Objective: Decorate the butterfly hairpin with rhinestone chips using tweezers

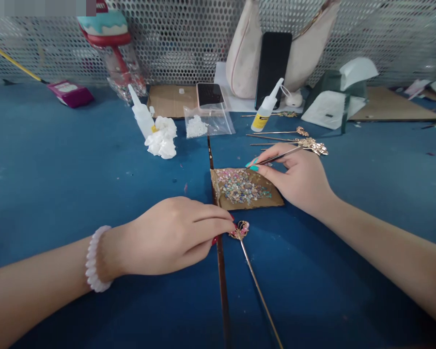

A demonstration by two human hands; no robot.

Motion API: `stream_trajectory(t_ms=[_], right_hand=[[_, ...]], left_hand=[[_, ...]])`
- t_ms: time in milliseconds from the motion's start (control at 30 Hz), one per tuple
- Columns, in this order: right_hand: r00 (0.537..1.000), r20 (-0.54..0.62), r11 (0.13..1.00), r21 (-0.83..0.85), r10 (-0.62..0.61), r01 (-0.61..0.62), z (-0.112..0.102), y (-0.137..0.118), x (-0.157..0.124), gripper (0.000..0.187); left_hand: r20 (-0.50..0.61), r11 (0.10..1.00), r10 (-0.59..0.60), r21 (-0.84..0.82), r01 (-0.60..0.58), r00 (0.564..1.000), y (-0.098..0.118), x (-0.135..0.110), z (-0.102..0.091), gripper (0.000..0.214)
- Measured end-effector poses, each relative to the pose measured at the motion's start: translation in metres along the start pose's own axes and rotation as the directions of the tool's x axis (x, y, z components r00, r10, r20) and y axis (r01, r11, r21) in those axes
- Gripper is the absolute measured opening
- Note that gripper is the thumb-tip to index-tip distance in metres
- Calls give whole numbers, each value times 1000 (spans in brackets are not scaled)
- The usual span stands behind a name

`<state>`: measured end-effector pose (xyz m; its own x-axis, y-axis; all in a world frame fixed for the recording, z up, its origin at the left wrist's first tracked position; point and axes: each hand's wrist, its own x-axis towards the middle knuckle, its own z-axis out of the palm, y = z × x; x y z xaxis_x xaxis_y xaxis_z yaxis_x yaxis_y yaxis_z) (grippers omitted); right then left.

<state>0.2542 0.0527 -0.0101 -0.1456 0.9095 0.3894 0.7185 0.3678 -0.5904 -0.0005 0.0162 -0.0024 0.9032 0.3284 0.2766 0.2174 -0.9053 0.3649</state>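
Observation:
My left hand (174, 235) rests on the blue table, fingers pressed together on the ornate gold head of a long hairpin (252, 274) that runs toward me. My right hand (298, 177) pinches a thin dark tool (276, 156), perhaps tweezers, its tip near the far edge of a brown card (223, 198). The card carries a pile of small iridescent shell chips (241, 186). Several more gold hairpins (305, 143) lie just beyond my right hand.
Two glue bottles (141, 114) (266, 109), crumpled white tissue (163, 138), a bag of white beads (207, 123), a phone (273, 68) leaning on a beige bag (245, 53), and cardboard sheets (388, 104) sit along the mesh wall. A seam (221, 271) splits the table.

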Motion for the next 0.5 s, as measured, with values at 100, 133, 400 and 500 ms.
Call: stream_trajectory(t_ms=[100,133,400,500], right_hand=[[1000,15,1000,-1,-8,8,-1,1,-1,7],[1000,19,1000,5,-15,15,-1,1,-1,7],[1000,-4,999,43,-24,25,1,2,1,6],[1000,-1,999,29,-17,17,1,2,0,5]], left_hand=[[7,1000,1,-3,-1,1000,-1,0,0,30],[8,1000,2,-4,-2,1000,-1,0,0,30],[-2,1000,13,-21,-13,1000,-1,1,1,30],[-8,999,15,-29,-15,1000,-1,1,0,30]])
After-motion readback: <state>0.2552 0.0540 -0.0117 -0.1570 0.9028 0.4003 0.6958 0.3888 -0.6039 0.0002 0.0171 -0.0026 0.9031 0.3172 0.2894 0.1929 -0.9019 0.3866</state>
